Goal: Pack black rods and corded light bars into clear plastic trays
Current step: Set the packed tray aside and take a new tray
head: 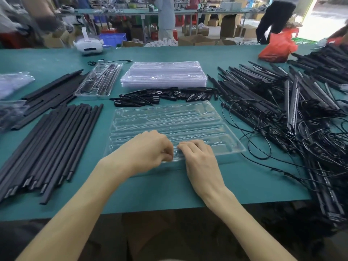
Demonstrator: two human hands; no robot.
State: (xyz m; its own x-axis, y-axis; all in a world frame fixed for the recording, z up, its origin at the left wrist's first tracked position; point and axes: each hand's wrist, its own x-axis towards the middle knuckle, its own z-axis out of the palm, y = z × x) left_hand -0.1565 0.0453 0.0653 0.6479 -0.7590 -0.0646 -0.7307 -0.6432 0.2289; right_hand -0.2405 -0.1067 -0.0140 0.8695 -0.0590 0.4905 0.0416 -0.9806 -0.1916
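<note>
An empty clear plastic tray (169, 121) lies in front of me on the green table (244, 185). My left hand (148, 149) and my right hand (199, 159) both pinch its near edge with curled fingers. Long black rods (50, 144) lie in a pile to the left. Corded light bars (273, 102) with tangled black cables are heaped to the right. Short black pieces (162, 97) lie just beyond the tray.
A stack of clear trays (163, 74) sits further back, and a filled tray (98, 80) lies to its left. A white headset (88, 45) and a red bag (276, 48) stand near the far edge. People move behind the table.
</note>
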